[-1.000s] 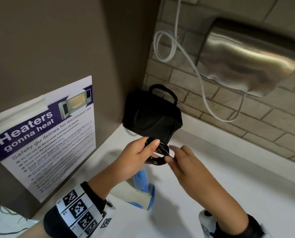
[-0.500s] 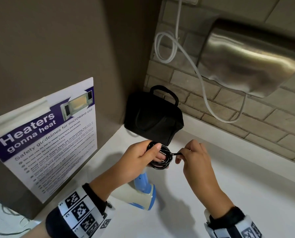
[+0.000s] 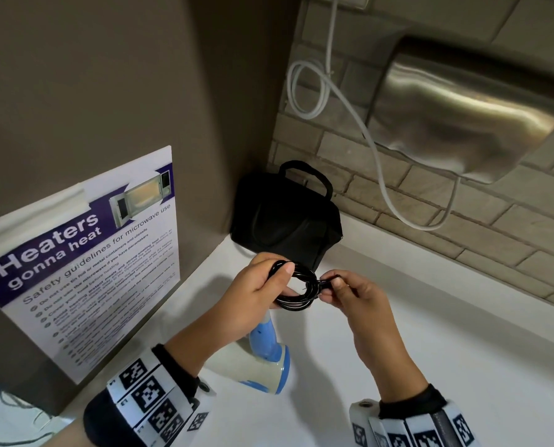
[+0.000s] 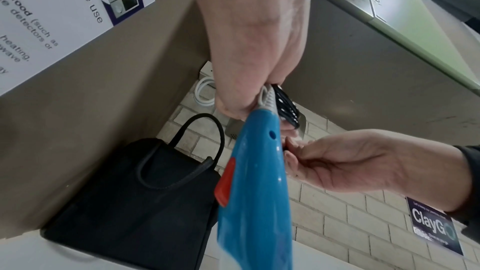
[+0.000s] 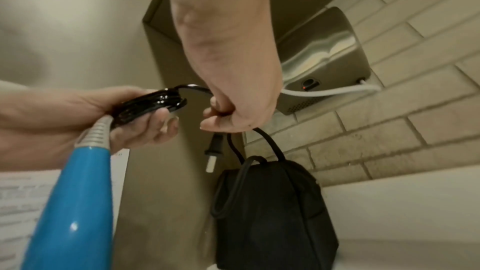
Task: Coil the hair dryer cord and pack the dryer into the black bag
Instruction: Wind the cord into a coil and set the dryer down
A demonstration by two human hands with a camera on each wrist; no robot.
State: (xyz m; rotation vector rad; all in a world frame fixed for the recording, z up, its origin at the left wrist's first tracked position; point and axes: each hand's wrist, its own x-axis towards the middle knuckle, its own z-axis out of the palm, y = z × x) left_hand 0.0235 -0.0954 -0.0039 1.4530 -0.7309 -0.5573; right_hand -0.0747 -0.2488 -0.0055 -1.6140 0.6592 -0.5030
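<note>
My left hand [image 3: 262, 285] grips a small coil of glossy black cord [image 3: 296, 290] above the white counter [image 3: 430, 343]. The blue and white hair dryer [image 3: 264, 356] hangs below that hand, handle up; its blue handle [image 4: 255, 171] with a red switch shows in the left wrist view. My right hand [image 3: 340, 287] pinches the cord's free end beside the coil. The plug [image 5: 213, 154] dangles under the right hand. The black bag [image 3: 285, 221] with loop handles stands upright in the corner just behind both hands.
A microwave safety poster [image 3: 82, 253] covers the brown panel on the left. On the brick wall to the right hang a steel hand dryer [image 3: 469, 111] and its white cable [image 3: 375, 150]. Thin wires [image 3: 8, 414] lie at the lower left.
My right hand has shifted from touching the coil's lower edge to pinching the loose cord end at the coil's right side. The left hand and dryer have stayed in place.
</note>
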